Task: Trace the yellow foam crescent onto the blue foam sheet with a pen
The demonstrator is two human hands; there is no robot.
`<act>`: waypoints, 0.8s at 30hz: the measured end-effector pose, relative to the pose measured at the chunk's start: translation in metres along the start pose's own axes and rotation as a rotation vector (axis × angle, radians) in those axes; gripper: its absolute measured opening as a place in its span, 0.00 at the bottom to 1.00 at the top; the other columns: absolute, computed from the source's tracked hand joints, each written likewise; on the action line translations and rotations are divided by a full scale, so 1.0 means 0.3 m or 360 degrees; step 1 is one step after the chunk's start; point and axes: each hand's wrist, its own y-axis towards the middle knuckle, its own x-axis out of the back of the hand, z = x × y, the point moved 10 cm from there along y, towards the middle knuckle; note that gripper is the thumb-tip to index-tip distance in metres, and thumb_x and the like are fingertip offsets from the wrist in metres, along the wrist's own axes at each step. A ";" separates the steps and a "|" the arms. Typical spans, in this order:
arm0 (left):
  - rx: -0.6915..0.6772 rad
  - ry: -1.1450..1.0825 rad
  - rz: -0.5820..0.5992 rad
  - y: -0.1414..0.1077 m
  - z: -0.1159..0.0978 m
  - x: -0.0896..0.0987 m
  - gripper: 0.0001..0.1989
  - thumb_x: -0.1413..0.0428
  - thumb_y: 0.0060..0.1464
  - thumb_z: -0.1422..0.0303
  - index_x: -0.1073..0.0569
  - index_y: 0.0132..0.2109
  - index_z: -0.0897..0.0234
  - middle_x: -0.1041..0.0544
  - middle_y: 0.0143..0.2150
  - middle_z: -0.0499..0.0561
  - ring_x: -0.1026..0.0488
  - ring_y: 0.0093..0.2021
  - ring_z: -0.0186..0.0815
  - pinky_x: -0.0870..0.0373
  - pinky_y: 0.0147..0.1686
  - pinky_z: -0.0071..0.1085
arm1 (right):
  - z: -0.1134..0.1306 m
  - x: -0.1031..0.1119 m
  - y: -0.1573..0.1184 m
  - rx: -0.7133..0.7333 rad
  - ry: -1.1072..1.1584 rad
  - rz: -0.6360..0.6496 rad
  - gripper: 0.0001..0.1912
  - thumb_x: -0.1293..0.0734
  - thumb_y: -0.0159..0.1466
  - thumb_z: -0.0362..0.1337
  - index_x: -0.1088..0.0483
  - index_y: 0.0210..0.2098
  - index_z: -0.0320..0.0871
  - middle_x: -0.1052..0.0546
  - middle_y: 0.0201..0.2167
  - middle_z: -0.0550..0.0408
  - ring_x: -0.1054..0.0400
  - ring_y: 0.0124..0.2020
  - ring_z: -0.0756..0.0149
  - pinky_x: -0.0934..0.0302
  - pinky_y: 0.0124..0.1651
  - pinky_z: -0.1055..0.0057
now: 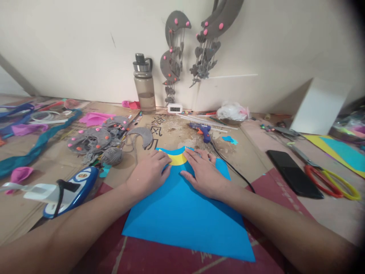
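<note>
A blue sheet (185, 220), soft-looking like felt or foam, lies in front of me with a curved notch in its far edge. Along that notch sits a yellow crescent (178, 159). My left hand (152, 169) rests on the sheet with bent fingers, thumb and index close together at the crescent's left end. Lying flatter, my right hand (205, 171) presses its fingertips at the crescent's right tip, thumb spread apart on the blue. The ends of the crescent are partly hidden under the fingers.
Behind the sheet lies a glue gun (201, 130) with a black cord. To the right are a phone (293, 173) and scissors (327, 179). Grey crescents with pink dots (91, 140) and a blue-white device (76, 190) lie left. A water bottle (144, 87) stands by the wall.
</note>
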 end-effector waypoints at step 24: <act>-0.0121 0.0133 0.0036 -0.001 -0.032 -0.002 0.09 0.46 0.64 0.69 0.22 0.44 0.68 0.21 0.44 0.57 0.25 0.48 0.47 0.27 0.51 0.46 | 0.011 0.001 -0.002 0.0036 -0.0036 -0.0046 0.34 0.43 0.71 0.53 0.43 0.69 0.39 0.42 0.71 0.46 0.49 0.69 0.42 0.55 0.65 0.41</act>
